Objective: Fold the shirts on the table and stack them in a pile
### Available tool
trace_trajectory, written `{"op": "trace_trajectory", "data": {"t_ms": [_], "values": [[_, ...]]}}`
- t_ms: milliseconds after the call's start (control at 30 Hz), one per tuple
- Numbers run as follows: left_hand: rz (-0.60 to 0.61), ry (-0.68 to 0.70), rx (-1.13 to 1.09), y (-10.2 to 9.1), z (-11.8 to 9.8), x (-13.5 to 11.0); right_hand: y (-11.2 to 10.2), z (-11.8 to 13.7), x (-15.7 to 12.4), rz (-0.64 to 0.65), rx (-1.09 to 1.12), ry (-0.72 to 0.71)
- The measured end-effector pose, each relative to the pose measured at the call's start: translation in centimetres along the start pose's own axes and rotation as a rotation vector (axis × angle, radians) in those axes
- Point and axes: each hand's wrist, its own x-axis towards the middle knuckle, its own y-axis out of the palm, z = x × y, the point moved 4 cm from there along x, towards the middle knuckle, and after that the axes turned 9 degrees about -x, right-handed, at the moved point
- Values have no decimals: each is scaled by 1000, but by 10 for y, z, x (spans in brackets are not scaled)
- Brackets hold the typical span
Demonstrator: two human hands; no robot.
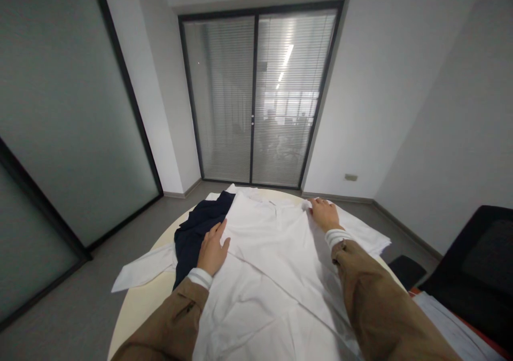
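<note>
Head view: the white garment (272, 238) lies spread over the surface (138, 307); the left hand (214, 247) rests on its left side, thumb and fingers apart, while the right hand (324, 215) bends over its far right edge, whether pinching I cannot tell; gentle, even outward tension would likely ease the creases. White cloth ends (144, 269) jut past the rim both sides; bare room shows mainly near left, with dark cloth (190, 238) beside the left hand.
</note>
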Motion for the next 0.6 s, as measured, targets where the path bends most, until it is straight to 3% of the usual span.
{"op": "trace_trajectory", "data": {"t_ms": [67, 167, 267, 400, 500, 600], "values": [[24, 19, 68, 0, -4, -2, 7, 2, -7, 46, -23, -89], [40, 14, 141, 0, -5, -3, 15, -1, -19, 134, -60, -42], [32, 8, 133, 0, -4, -3, 6, 10, -33, 94, -40, -35], [-6, 8, 52, -2, -3, -2, -24, 57, -67, 124, 202, -156], [-19, 11, -27, -4, -5, -1, -47, 103, -105, 179, 494, -354], [-36, -16, -84, -6, -5, -1, -51, 135, -143, 330, 611, -433]]}}
